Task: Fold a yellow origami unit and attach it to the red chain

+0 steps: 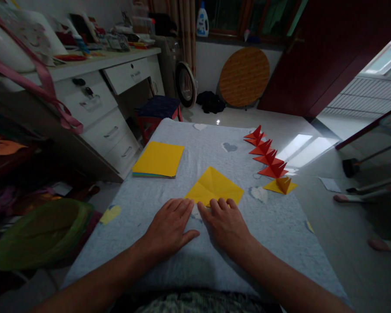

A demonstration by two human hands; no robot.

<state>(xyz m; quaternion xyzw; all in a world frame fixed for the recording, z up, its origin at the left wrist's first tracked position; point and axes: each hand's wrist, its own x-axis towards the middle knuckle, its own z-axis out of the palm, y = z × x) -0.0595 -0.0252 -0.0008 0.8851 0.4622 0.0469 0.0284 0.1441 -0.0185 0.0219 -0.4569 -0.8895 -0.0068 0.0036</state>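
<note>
A yellow sheet of origami paper (211, 184) with crease lines lies on the cloth-covered table (208, 143), its near part folded and covered by my fingers. My left hand (172, 221) rests flat at its near left edge, fingers together and thumb stretched to the side. On the near right edge, my right hand (224, 219) presses with its fingers spread flat. Neither hand grips the paper. To the upper left is a stack of coloured paper (159, 158) with a yellow sheet on top.
Several folded red paper pieces (267, 154) stand in a row along the table's right side, with a folded yellow piece (282, 185) at the near end. A stool (159, 108) is beyond the table's far left corner. A green basket (42, 232) sits at the left.
</note>
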